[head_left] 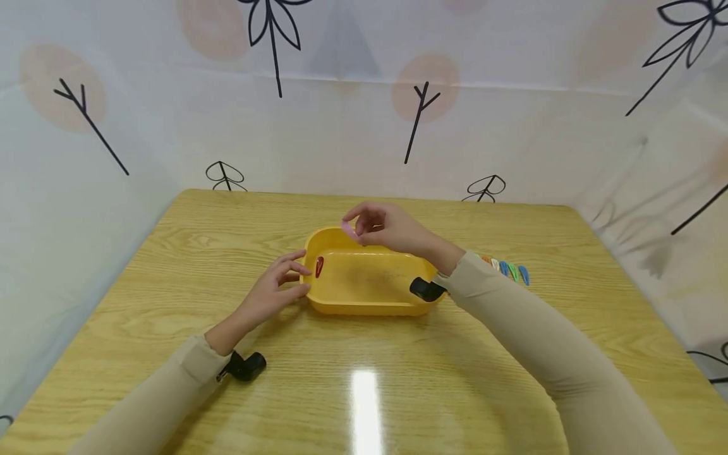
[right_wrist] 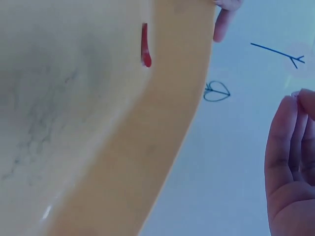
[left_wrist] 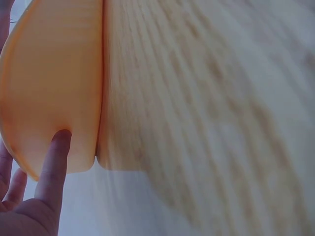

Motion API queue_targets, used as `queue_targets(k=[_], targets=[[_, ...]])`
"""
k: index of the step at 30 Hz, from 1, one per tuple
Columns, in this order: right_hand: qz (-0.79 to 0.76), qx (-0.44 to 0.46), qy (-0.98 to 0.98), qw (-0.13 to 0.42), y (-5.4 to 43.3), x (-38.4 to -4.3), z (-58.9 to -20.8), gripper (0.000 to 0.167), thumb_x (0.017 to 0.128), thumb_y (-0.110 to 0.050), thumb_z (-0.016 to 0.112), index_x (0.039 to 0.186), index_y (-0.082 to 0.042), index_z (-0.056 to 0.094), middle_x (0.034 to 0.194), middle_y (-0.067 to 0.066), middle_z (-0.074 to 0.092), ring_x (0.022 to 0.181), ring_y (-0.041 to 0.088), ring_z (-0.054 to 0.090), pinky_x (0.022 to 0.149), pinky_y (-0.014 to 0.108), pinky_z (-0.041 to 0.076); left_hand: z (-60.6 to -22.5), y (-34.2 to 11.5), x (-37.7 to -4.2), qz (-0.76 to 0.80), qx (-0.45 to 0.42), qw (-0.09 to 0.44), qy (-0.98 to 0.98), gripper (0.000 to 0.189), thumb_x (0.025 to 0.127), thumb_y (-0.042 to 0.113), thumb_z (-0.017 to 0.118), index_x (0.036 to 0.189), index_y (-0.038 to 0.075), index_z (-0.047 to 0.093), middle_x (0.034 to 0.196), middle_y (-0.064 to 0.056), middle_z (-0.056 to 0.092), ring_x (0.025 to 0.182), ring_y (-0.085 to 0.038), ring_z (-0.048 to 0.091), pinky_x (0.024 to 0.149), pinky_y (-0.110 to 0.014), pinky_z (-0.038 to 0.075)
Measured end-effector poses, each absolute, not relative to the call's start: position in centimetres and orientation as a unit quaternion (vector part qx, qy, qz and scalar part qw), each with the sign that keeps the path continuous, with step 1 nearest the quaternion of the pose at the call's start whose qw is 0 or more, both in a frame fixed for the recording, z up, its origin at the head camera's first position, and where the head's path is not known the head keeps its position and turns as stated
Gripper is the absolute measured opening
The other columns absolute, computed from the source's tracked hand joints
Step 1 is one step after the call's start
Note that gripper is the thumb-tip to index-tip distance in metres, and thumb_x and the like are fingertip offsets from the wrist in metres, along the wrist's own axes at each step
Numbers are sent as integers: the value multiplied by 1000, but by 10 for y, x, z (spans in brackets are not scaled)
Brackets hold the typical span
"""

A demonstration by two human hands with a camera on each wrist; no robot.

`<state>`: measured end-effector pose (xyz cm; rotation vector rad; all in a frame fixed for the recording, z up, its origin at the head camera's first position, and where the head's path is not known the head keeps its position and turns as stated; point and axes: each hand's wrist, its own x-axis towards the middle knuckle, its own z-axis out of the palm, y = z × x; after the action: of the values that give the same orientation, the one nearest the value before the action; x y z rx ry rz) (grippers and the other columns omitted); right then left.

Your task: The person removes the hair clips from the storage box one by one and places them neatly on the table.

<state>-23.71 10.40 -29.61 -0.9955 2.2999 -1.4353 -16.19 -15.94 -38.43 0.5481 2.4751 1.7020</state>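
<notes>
Above the far rim of a yellow plastic tray [head_left: 370, 309], my right hand [head_left: 392, 227] pinches a pink hair clip [head_left: 351, 231] between thumb and fingertips. In the right wrist view the fingers [right_wrist: 280, 142] hide most of that clip. At the tray's left end my left hand [head_left: 273, 291] holds the rim; its thumb [left_wrist: 56, 157] presses the outer wall in the left wrist view, while other fingers reach the rim. A red snap hair clip [head_left: 320, 266] lies inside the tray, near its left wall.
To the right of the tray, partly behind the right forearm, a row of several snap clips [head_left: 514, 272] in orange, white, blue and green lies on the wooden table [head_left: 227, 227]. A patterned cloth [head_left: 341, 139] hangs behind the table.
</notes>
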Motion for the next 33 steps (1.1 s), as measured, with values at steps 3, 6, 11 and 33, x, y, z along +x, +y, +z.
queue_targets(k=[3,6,11,33], targets=[[-510,-322,790,110,110,-234,-295,32,86,-1,64,117,-5,59,91,12,58,81,25,55,72,30,51,-384,-159,-162,557,178,45,810,26,88,12,65,107,-4,57,146,-9,31,114,-39,48,91,-45,47],[-530,-302,787,93,116,-232,-294,34,86,-1,65,118,-5,58,92,12,57,82,26,55,71,31,51,-384,-159,-162,558,176,46,810,26,87,12,65,107,-4,57,146,-9,31,114,-39,48,89,-44,48],[-549,-271,787,76,126,-226,-290,34,85,-1,65,119,-5,58,93,14,57,82,27,54,72,30,52,-385,-159,-163,560,176,45,809,27,87,12,65,107,-4,57,146,-9,31,115,-39,48,92,-45,46],[-544,-201,814,40,187,-217,-303,35,87,-4,63,121,-4,55,93,13,56,83,24,56,77,37,53,-386,-160,-162,556,188,35,809,25,87,10,65,107,-5,58,145,-10,32,116,-36,47,96,-47,42]])
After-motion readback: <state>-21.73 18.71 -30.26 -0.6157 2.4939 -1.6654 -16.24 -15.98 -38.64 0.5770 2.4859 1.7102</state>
